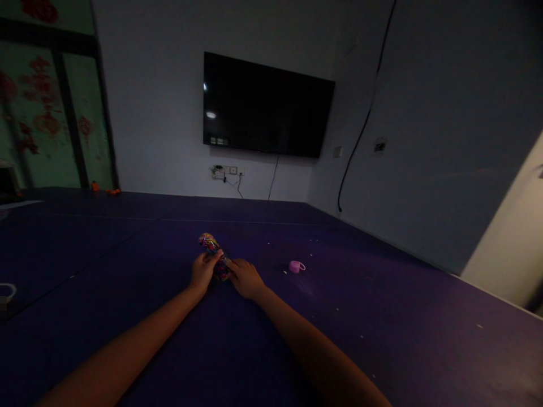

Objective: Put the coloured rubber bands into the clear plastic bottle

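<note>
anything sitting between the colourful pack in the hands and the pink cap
Yes: the right hand stands between the colourful pack, which it holds, and the pink cap. Past it, only a small white bit lies just left of the cap.

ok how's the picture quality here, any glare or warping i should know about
Head view: dim overall, the floor nearly black toward the lower left; also in the head view, small bright reflections on the TV, whose outline looks slanted, perhaps from a wide lens; same head view, the colorful thing between left hand and right hand lacks clear detail.
</note>
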A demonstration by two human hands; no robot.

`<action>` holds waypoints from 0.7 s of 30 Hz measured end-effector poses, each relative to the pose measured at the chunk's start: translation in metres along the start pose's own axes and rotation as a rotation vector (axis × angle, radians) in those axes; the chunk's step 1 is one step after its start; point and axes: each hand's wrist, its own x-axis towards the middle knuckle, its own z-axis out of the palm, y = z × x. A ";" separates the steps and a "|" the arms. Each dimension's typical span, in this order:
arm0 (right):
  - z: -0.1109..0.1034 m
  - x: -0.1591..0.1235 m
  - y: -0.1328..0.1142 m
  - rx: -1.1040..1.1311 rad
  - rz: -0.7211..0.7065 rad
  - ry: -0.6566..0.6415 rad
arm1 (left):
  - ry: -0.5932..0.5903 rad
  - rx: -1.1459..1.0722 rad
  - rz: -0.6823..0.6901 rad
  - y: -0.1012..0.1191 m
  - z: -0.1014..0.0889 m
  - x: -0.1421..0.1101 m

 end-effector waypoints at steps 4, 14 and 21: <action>0.000 0.002 0.002 0.013 -0.051 0.030 | 0.009 0.046 0.024 -0.003 -0.001 0.001; -0.001 0.001 0.002 0.045 -0.047 0.094 | 0.053 0.169 0.112 -0.007 -0.005 0.006; 0.000 0.005 0.009 0.287 0.120 0.332 | 0.038 0.293 0.229 -0.001 -0.005 0.002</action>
